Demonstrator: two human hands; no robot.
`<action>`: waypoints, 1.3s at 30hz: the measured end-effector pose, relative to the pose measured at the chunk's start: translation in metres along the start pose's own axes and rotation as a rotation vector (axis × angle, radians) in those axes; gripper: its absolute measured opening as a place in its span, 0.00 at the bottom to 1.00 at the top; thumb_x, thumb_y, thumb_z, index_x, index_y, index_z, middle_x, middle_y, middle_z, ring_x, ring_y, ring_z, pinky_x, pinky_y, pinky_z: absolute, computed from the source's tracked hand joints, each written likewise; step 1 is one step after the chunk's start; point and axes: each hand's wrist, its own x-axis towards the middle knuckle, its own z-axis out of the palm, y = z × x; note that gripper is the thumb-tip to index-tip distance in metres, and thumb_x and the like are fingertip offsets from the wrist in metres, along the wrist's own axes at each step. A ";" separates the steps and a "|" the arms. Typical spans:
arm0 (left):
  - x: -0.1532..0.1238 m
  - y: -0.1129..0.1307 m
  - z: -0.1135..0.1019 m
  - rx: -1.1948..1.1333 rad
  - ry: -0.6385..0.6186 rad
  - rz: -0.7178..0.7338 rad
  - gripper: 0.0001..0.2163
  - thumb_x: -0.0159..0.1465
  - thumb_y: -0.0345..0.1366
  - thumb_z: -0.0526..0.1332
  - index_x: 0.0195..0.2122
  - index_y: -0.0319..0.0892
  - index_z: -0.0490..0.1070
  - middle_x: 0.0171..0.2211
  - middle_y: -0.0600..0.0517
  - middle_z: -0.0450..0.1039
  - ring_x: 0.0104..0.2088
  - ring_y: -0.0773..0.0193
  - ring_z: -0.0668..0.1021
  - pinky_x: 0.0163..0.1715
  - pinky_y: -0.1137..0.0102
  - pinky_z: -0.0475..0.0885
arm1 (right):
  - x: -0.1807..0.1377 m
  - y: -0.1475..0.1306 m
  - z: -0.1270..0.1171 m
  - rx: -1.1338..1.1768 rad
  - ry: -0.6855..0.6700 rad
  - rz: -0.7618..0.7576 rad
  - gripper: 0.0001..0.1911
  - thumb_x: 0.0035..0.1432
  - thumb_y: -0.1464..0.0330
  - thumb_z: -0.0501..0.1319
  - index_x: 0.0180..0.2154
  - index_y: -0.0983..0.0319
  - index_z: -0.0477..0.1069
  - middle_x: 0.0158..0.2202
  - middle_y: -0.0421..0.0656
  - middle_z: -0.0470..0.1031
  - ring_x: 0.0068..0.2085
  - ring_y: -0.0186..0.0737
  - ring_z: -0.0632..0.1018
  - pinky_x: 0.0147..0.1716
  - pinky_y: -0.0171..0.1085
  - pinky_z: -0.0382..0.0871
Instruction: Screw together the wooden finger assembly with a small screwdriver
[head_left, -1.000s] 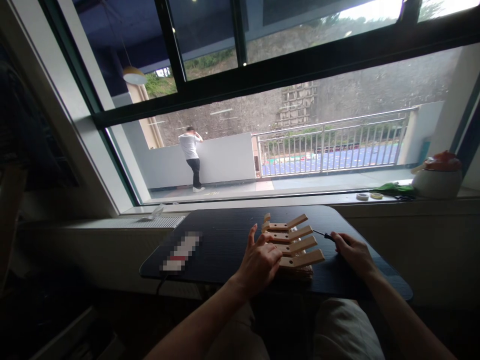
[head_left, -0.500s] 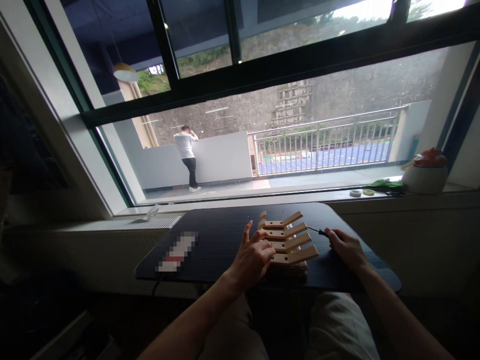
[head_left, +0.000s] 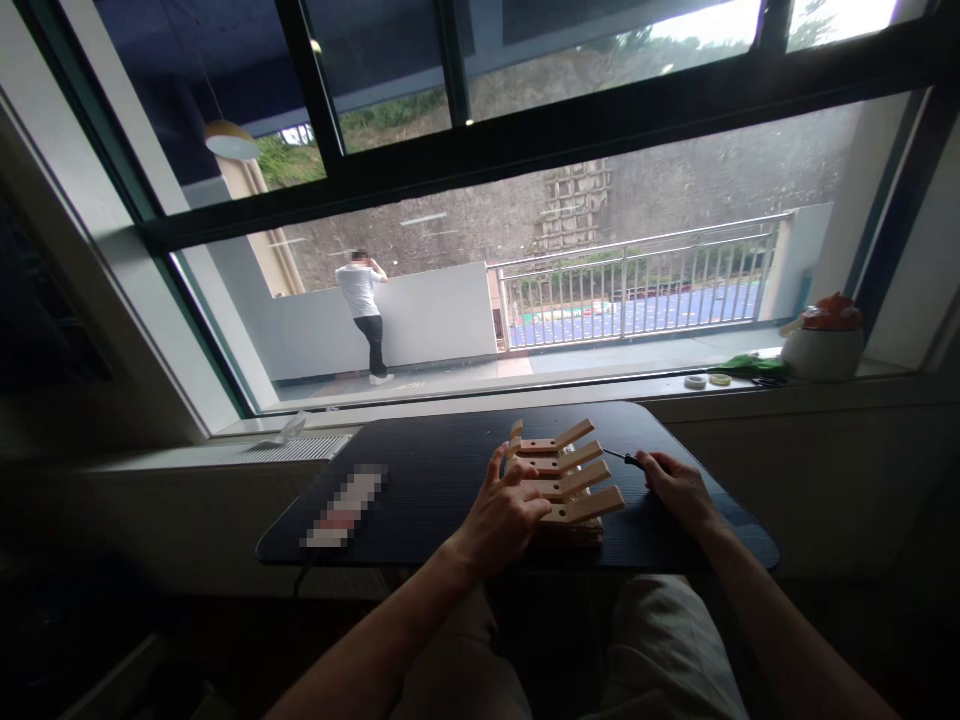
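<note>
A light wooden rack with several angled pegs (head_left: 564, 478) lies on the dark table (head_left: 435, 480) in front of me. My left hand (head_left: 501, 515) rests on the rack's left side, its fingers spread and flat over the pegs. My right hand (head_left: 679, 488) sits on the table just right of the rack, its fingers curled round the dark handle of a small screwdriver (head_left: 628, 459) whose thin shaft points left toward the rack.
A blurred flat object (head_left: 342, 505) lies on the table's left part. On the window sill stand a white pot with an orange lid (head_left: 825, 342), tape rolls (head_left: 706, 380) and something green. Outside the window a person (head_left: 362, 312) stands on a terrace by a railing.
The view has drifted, shifting everything slightly left and up in the picture. My hands keep the same places on the rack and the screwdriver.
</note>
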 end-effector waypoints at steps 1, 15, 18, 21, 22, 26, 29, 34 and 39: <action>0.000 0.000 0.001 -0.001 0.005 -0.003 0.08 0.62 0.30 0.55 0.36 0.46 0.73 0.33 0.55 0.76 0.52 0.58 0.66 0.61 0.50 0.34 | 0.000 0.000 0.000 0.004 0.002 -0.002 0.24 0.49 0.49 0.55 0.31 0.63 0.75 0.16 0.38 0.67 0.20 0.36 0.68 0.22 0.34 0.61; -0.021 0.009 -0.007 -0.224 0.269 -0.387 0.21 0.55 0.32 0.61 0.51 0.47 0.63 0.52 0.48 0.64 0.55 0.55 0.64 0.60 0.52 0.43 | -0.033 -0.081 -0.049 0.107 -0.152 -0.159 0.19 0.51 0.53 0.59 0.35 0.62 0.74 0.18 0.38 0.68 0.20 0.31 0.66 0.18 0.31 0.61; -0.033 0.011 0.014 -0.491 0.430 -0.621 0.23 0.54 0.33 0.63 0.51 0.46 0.60 0.50 0.48 0.64 0.52 0.57 0.67 0.55 0.58 0.57 | -0.055 -0.115 -0.055 -0.269 -0.304 -0.410 0.15 0.53 0.55 0.57 0.31 0.59 0.75 0.24 0.40 0.74 0.24 0.33 0.70 0.24 0.32 0.62; -0.037 0.011 0.033 -0.766 0.527 -0.729 0.24 0.51 0.33 0.65 0.49 0.44 0.59 0.46 0.49 0.66 0.48 0.60 0.70 0.51 0.63 0.62 | -0.067 -0.138 -0.046 -0.519 -0.355 -0.550 0.13 0.56 0.59 0.55 0.29 0.57 0.74 0.27 0.39 0.75 0.27 0.34 0.72 0.26 0.32 0.60; -0.037 0.011 0.036 -0.817 0.549 -0.749 0.24 0.51 0.33 0.65 0.49 0.44 0.59 0.45 0.49 0.66 0.47 0.60 0.70 0.51 0.63 0.62 | -0.068 -0.144 -0.042 -0.566 -0.372 -0.577 0.12 0.56 0.60 0.54 0.29 0.56 0.73 0.27 0.39 0.75 0.27 0.35 0.72 0.26 0.32 0.60; -0.034 0.012 0.039 -0.869 0.612 -0.814 0.23 0.51 0.31 0.65 0.47 0.44 0.60 0.42 0.51 0.66 0.46 0.62 0.70 0.49 0.65 0.62 | -0.066 -0.160 -0.021 -0.646 -0.426 -0.622 0.12 0.57 0.62 0.52 0.29 0.56 0.73 0.28 0.39 0.76 0.29 0.36 0.74 0.28 0.33 0.59; -0.034 0.015 0.043 -0.934 0.580 -0.797 0.22 0.50 0.30 0.65 0.46 0.44 0.60 0.41 0.51 0.66 0.44 0.62 0.71 0.47 0.67 0.64 | -0.062 -0.164 -0.007 -0.643 -0.410 -0.626 0.13 0.58 0.61 0.52 0.32 0.56 0.74 0.27 0.40 0.76 0.29 0.37 0.74 0.28 0.33 0.58; -0.039 0.019 0.052 -0.979 0.514 -0.797 0.19 0.52 0.31 0.64 0.45 0.42 0.62 0.42 0.50 0.68 0.43 0.62 0.71 0.47 0.67 0.66 | -0.064 -0.160 -0.006 -0.576 -0.389 -0.634 0.14 0.59 0.60 0.51 0.33 0.56 0.73 0.30 0.40 0.76 0.31 0.37 0.75 0.29 0.33 0.60; -0.037 0.017 0.054 -0.916 0.482 -0.867 0.19 0.50 0.33 0.66 0.43 0.41 0.66 0.41 0.50 0.69 0.43 0.61 0.71 0.46 0.66 0.66 | -0.087 -0.142 -0.020 -0.447 -0.278 -0.531 0.15 0.61 0.59 0.50 0.42 0.57 0.71 0.37 0.42 0.75 0.30 0.35 0.75 0.30 0.33 0.65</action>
